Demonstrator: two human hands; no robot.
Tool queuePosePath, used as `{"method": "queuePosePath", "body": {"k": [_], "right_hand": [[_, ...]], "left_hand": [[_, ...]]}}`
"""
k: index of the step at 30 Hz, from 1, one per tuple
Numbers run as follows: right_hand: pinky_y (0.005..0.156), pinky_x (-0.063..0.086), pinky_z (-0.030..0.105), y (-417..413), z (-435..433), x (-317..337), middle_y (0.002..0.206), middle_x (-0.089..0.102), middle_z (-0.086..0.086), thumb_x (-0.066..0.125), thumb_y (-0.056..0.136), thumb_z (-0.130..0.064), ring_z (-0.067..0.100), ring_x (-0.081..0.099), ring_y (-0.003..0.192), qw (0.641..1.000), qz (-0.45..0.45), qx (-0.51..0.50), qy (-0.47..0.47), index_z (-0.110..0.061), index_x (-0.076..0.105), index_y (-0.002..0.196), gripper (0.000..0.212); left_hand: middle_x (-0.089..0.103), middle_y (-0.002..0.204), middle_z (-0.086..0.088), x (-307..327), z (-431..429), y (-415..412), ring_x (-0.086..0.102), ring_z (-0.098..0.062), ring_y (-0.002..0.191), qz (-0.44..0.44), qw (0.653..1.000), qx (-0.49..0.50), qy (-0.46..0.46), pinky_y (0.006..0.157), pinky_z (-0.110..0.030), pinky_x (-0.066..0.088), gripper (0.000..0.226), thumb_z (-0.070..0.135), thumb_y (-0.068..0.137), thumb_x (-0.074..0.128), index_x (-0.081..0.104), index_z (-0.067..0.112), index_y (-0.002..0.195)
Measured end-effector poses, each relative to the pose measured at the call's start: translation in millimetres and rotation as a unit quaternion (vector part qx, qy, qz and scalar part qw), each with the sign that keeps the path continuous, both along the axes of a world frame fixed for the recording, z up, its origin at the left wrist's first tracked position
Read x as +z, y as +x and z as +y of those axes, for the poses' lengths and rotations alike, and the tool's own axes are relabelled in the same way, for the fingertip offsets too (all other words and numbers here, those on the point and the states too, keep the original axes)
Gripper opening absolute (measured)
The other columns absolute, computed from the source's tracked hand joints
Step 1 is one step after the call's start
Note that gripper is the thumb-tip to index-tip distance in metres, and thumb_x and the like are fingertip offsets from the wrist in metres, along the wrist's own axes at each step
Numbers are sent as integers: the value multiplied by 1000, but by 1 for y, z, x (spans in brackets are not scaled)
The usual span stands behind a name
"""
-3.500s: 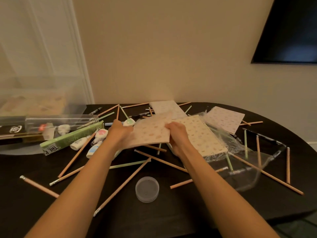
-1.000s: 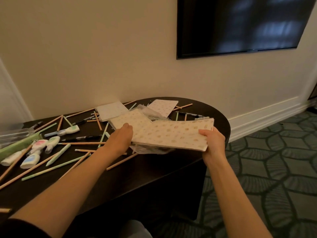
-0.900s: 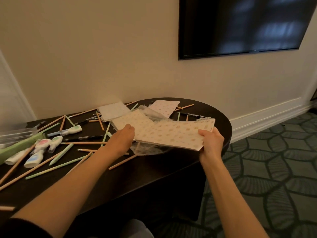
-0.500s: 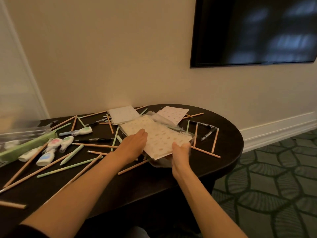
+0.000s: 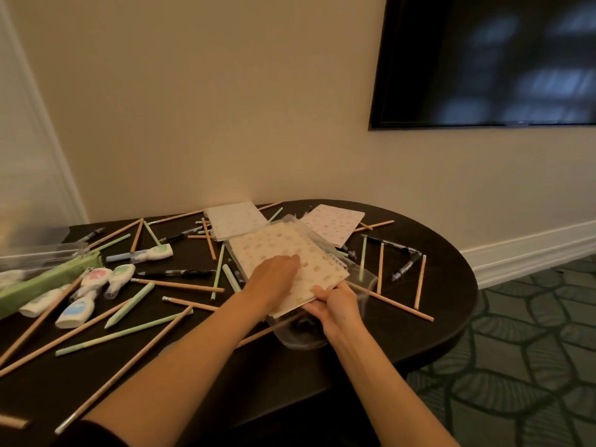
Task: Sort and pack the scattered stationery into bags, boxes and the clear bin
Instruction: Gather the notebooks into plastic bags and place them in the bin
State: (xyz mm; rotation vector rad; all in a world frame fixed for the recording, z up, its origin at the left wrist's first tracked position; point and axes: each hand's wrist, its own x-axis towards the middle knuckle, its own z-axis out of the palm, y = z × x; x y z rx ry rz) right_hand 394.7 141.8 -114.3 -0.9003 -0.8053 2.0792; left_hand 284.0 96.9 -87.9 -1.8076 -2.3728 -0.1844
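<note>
A stack of dotted cream notebooks (image 5: pixel 277 248) lies mid-table, partly on or inside a clear plastic bag (image 5: pixel 366 280) whose crumpled mouth faces me. My left hand (image 5: pixel 274 279) lies flat on the top cover with its fingers straight. My right hand (image 5: pixel 338 309) pinches the stack's near right corner at the bag's mouth, thumb on top. Two more patterned notebooks sit behind, one at the back centre (image 5: pixel 235 219) and one at the back right (image 5: pixel 332 222).
Several wooden and green pencils (image 5: pixel 180 285) and black pens (image 5: pixel 406 267) lie scattered over the dark table (image 5: pixel 451 317). Correction tapes (image 5: pixel 93 279), a green box (image 5: pixel 48 279) and a clear bin (image 5: pixel 35 251) sit at the left. The floor drops off to the right.
The notebooks I held up over the table's right end came down onto the clear bag. My right hand shifted from the stack's far end to its near corner; my left hand flattened on top.
</note>
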Motion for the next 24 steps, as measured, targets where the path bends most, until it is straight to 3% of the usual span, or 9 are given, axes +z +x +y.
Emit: {"method": "queuePosePath", "body": {"k": [3, 6, 8, 11, 14, 17, 19, 22, 24], "right_hand": [[65, 54, 37, -21, 3, 7, 122, 57, 10, 35, 93, 12, 21, 62, 80, 1000, 12, -4, 20, -15, 37, 141, 55], [54, 55, 31, -45, 5, 10, 108, 61, 9, 35, 92, 11, 22, 61, 82, 999, 19, -30, 35, -13, 42, 135, 50], [51, 54, 29, -56, 8, 4, 110, 61, 12, 37, 92, 9, 26, 62, 90, 997, -6, -41, 61, -12, 43, 133, 46], [61, 57, 32, -63, 13, -11, 122, 57, 19, 43, 95, 1, 32, 62, 99, 993, -89, 2, 77, -4, 42, 133, 38], [48, 56, 28, -58, 21, -12, 91, 66, 26, 47, 95, -8, 28, 69, 69, 970, -200, 91, 100, 10, 54, 109, 24], [36, 49, 22, -48, 29, -9, 48, 61, 11, 49, 94, -15, 15, 59, 35, 927, -303, 147, 166, 3, 56, 81, 23], [38, 49, 21, -42, 31, -8, 48, 63, 11, 47, 94, -16, 12, 55, 32, 903, -341, 161, 207, 0, 55, 84, 21], [47, 53, 18, -34, 30, -3, 54, 65, 16, 43, 95, -7, 13, 61, 39, 898, -325, 213, 205, 3, 53, 84, 18], [54, 55, 18, -29, 28, 2, 57, 65, 12, 42, 95, -1, 14, 64, 49, 891, -315, 254, 207, 3, 53, 81, 18]], "left_hand": [[58, 118, -9, 6, 1, -4, 54, -27, 107, -16, 998, -30, 43, 88, -39, 44, 29, 20, 94, 45, 47, 12, 121], [61, 117, -8, 6, 1, -11, 55, -25, 107, -37, 995, -52, 82, 90, -38, 45, 32, 20, 93, 49, 47, 15, 125], [62, 117, -8, 6, 0, -15, 56, -26, 107, -78, 988, -51, 125, 90, -40, 44, 30, 21, 96, 45, 51, 14, 125], [65, 110, -12, 7, -1, -24, 58, -29, 102, -181, 967, -39, 178, 86, -40, 42, 32, 24, 99, 37, 60, 10, 116], [66, 111, -9, 4, 0, -28, 57, -28, 104, -182, 974, -47, 128, 87, -40, 41, 34, 27, 99, 36, 63, 9, 111], [61, 122, -8, -1, 3, -27, 51, -28, 116, -179, 981, -36, 63, 95, -38, 39, 32, 23, 98, 39, 61, 10, 118], [55, 129, -9, -2, 2, -26, 45, -29, 122, -182, 983, -11, 28, 97, -36, 37, 32, 21, 98, 38, 56, 10, 122], [59, 104, -17, -3, -1, -25, 52, -35, 101, -179, 984, -11, 12, 79, -38, 37, 24, 16, 99, 31, 48, 10, 83], [59, 96, -18, -1, -3, -22, 52, -33, 93, -194, 981, -15, 13, 75, -37, 37, 27, 16, 99, 31, 45, 12, 76]]}}
